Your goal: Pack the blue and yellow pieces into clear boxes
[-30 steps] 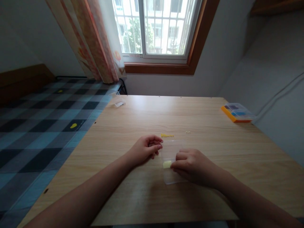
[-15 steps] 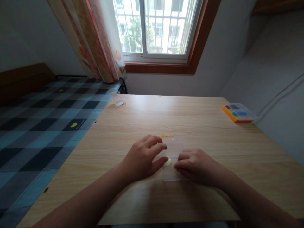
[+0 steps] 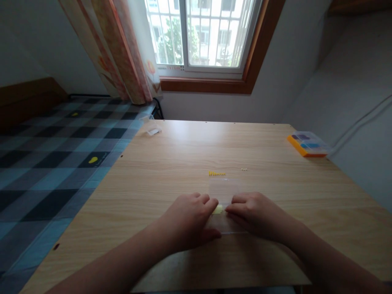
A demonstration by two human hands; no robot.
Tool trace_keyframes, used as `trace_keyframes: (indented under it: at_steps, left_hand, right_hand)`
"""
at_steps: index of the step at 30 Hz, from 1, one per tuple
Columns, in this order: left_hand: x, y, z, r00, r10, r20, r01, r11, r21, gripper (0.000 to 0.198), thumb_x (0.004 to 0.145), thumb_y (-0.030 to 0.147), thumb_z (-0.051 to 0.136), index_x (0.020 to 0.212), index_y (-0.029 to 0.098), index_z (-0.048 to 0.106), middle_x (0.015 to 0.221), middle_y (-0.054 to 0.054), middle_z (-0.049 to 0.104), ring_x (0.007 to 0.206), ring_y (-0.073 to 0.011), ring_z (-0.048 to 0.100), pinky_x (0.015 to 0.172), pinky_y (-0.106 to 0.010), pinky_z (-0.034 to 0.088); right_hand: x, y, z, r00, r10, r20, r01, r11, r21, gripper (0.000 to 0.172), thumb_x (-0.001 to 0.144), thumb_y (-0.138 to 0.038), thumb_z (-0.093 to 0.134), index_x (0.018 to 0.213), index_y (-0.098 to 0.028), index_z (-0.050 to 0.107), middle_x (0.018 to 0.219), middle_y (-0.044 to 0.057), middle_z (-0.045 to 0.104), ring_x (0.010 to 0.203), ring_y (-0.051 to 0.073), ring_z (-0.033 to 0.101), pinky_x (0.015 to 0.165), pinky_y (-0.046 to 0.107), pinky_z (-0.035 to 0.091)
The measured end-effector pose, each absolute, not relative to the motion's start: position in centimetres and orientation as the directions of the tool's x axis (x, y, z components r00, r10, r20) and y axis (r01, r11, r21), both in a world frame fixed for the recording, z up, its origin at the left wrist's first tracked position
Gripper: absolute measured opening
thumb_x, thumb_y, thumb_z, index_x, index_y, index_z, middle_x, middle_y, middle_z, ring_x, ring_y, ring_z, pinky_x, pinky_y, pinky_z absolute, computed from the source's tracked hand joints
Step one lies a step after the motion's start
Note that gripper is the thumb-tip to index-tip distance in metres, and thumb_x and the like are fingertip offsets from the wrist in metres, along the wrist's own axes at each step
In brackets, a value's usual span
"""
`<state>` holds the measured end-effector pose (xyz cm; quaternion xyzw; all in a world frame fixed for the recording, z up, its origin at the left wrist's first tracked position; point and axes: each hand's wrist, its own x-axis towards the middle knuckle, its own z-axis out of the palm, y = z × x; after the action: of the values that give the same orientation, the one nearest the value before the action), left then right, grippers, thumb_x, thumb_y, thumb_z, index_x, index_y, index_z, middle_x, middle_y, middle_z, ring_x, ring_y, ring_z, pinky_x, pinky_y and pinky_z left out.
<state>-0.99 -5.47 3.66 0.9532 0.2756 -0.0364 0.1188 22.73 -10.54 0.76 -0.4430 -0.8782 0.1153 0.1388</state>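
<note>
A shallow clear plastic box (image 3: 225, 188) lies on the table in front of me, with a small pale yellow block (image 3: 218, 210) in its near part. My left hand (image 3: 194, 220) rests over the box's left side. Its index fingertip touches or nearly touches the block's left end, while the thumb stretches apart toward the box's near edge. On the right, my right hand (image 3: 252, 212) is closed in a pinch just beside the block. Whatever its fingertips hold, if anything, is too small to tell.
Beyond the box stands a row of tiny yellow pieces (image 3: 217, 174), with a few tiny pale pieces (image 3: 244, 169) to the right. A clear container (image 3: 153, 130) sits at the table's far left, an orange case with a clear lid (image 3: 308, 145) at the far right.
My left hand has come down and nearer to me. Its index finger has moved to the block and its thumb toward the box's near edge. My right hand stays nearly in place.
</note>
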Motion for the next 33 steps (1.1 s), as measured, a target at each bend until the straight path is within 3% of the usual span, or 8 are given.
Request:
trace_keyframes:
  at_steps: [11, 27, 33]
  left_hand:
    - [-0.8, -5.9, 4.0, 0.882, 0.466, -0.071, 0.472, -0.870, 0.142, 0.044, 0.085, 0.053, 0.075, 0.105, 0.015, 0.068, 0.109, -0.012, 0.066, 0.100, -0.0324, 0.062, 0.081, -0.046, 0.058]
    - [-1.0, -6.0, 3.5, 0.898, 0.435, -0.066, 0.439, -0.879, 0.184, 0.041, 0.088, 0.048, 0.073, 0.111, 0.015, 0.067, 0.111, -0.010, 0.068, 0.101, -0.0293, 0.062, 0.087, -0.044, 0.058]
    - [-1.1, -6.0, 3.5, 0.903, 0.424, -0.068, 0.429, -0.883, 0.192, 0.035, 0.088, 0.044, 0.073, 0.108, 0.016, 0.067, 0.108, -0.009, 0.068, 0.098, -0.0281, 0.063, 0.082, -0.042, 0.060]
  right_hand:
    - [22.0, -10.7, 0.3, -0.540, 0.834, 0.113, 0.803, 0.550, -0.229, 0.020, 0.089, -0.011, 0.061, 0.071, -0.018, 0.062, 0.073, 0.000, 0.064, 0.061, 0.011, 0.049, 0.057, 0.029, 0.026]
    - [22.4, -10.7, 1.3, -0.540, 0.840, 0.053, 0.761, 0.514, -0.397, 0.017, 0.088, -0.009, 0.060, 0.075, -0.019, 0.065, 0.077, -0.001, 0.064, 0.065, 0.010, 0.052, 0.060, 0.025, 0.029]
    - [22.7, -10.8, 1.6, -0.609, 0.793, 0.029, 0.726, 0.571, -0.383, 0.019, 0.088, -0.010, 0.060, 0.072, -0.019, 0.065, 0.074, 0.000, 0.064, 0.064, 0.011, 0.049, 0.059, 0.027, 0.029]
